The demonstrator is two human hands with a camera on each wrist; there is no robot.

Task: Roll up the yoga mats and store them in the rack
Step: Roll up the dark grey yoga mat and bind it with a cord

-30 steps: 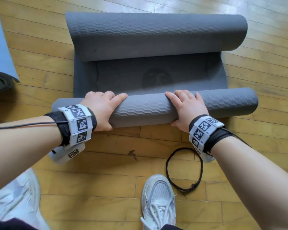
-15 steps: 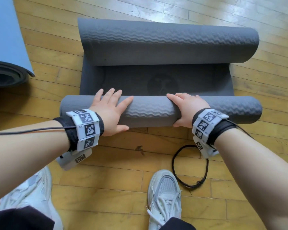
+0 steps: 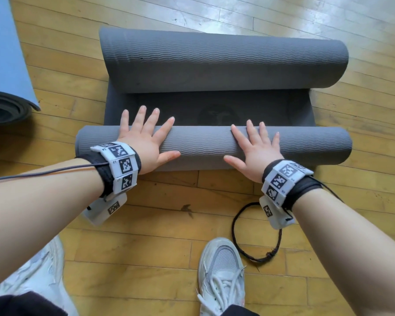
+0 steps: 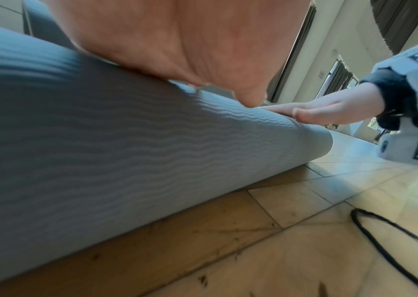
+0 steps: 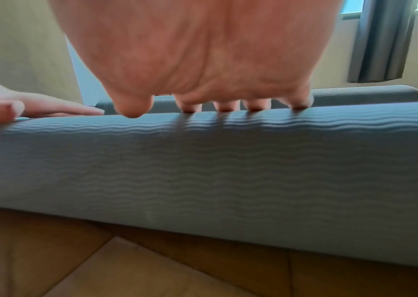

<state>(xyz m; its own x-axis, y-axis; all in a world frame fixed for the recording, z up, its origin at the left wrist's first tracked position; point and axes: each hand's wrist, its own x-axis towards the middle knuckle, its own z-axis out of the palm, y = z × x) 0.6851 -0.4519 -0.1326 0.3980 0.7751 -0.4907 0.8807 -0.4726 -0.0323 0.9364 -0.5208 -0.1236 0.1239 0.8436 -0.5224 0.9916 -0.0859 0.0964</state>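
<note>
Both grips wide: left hand and right hand pressed flat atop grey yoga mat, fingers straight.

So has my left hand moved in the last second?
Yes. The left hand has slid forward, away from the dark floor mark, its fingers now flat across the near roll.

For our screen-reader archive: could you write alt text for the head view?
Left hand and right hand press flat, fingers spread, on the near roll of a grey yoga mat curled at both ends on a wooden floor; a black cord loop lies beside a white sneaker.
</note>
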